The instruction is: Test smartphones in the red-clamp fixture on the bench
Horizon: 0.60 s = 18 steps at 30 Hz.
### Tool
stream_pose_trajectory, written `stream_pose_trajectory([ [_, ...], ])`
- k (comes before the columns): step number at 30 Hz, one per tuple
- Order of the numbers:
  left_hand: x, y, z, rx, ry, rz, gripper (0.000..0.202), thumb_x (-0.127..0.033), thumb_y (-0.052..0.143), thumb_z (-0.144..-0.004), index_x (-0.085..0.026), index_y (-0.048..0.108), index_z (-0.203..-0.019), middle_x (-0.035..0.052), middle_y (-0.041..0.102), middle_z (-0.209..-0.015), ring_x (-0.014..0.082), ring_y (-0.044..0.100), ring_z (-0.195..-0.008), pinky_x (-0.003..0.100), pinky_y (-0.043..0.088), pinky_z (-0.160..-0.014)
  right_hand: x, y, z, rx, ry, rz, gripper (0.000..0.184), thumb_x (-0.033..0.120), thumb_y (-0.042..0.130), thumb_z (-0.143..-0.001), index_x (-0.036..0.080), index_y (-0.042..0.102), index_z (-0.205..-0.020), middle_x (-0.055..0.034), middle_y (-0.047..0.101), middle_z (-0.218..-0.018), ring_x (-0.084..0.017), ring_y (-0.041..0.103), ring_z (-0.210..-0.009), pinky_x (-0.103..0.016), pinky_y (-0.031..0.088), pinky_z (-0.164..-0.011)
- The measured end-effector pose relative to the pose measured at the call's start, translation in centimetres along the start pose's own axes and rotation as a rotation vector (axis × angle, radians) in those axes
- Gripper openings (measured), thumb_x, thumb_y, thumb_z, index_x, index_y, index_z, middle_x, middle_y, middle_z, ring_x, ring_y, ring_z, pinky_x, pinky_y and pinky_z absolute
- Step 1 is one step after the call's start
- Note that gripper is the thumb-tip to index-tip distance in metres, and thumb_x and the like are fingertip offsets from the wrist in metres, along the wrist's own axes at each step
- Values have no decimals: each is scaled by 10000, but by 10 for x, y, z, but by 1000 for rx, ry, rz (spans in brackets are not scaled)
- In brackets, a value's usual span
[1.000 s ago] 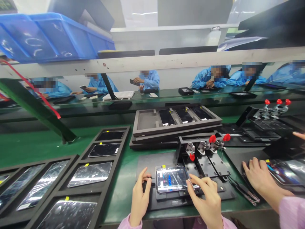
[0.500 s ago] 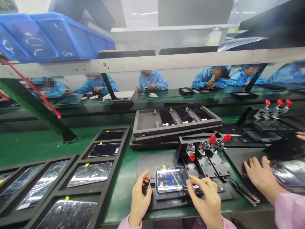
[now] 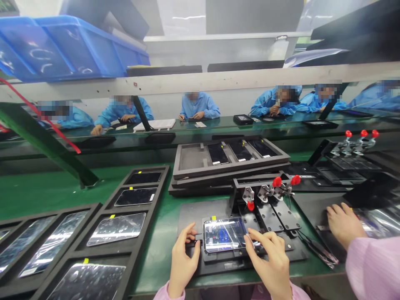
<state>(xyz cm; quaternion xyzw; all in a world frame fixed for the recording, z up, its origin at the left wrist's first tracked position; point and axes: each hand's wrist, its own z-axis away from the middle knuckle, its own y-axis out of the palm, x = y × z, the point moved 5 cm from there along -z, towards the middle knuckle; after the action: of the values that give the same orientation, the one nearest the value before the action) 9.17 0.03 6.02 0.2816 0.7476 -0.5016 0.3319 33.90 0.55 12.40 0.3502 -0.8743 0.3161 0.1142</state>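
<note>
A lit display panel (image 3: pixel 222 235) with a yellow tab on its top edge lies flat in a black fixture (image 3: pixel 231 265) in front of me. My left hand (image 3: pixel 184 259) is at the fixture's left side, thumb and curled fingers around a small black side block (image 3: pixel 198 237). At the panel's right end, my right hand (image 3: pixel 269 257) has thumb and forefinger closed together on the edge. Exactly what lies between those fingertips is partly hidden. Behind the panel stand toggle clamps (image 3: pixel 265 193) with red knobs, one knob pointing down and the others raised.
Foam trays (image 3: pixel 158 191) with display panels lie left, and stacked trays (image 3: pixel 190 171) stand behind. Tweezers (image 3: pixel 321 252) lie right of the fixture. A neighbour's hand (image 3: pixel 345 225) works at the right. Several people in blue sit across; a blue bin (image 3: pixel 71 48) rests on the shelf.
My hands keep their places, and the picture on the lit panel looks slightly different. The neighbour's hand and pink sleeve at the right have moved. Across the bench, a person's arm has shifted.
</note>
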Motion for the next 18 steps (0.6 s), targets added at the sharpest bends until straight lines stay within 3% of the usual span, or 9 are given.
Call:
stream_pose_trajectory([
  [14, -1, -3, 0, -30, 14, 13, 404, -249, 518, -807, -190, 452, -1201, 59, 632, -978, 169, 615, -815, 335, 511, -787, -5, 0, 4, -8, 21, 1, 282, 141, 680, -714, 201, 616, -982, 8, 639, -715, -116, 520, -611, -327, 374, -694],
  [18, -22, -7, 8, -234, 61, -55, 277, -269, 549, -790, -190, 566, -1054, 84, 613, -1027, 222, 598, -925, 369, 483, -836, 0, -1, 2, -7, 15, 5, 253, 148, 656, -737, 195, 610, -982, 13, 639, -705, -113, 518, -611, -320, 372, -704],
])
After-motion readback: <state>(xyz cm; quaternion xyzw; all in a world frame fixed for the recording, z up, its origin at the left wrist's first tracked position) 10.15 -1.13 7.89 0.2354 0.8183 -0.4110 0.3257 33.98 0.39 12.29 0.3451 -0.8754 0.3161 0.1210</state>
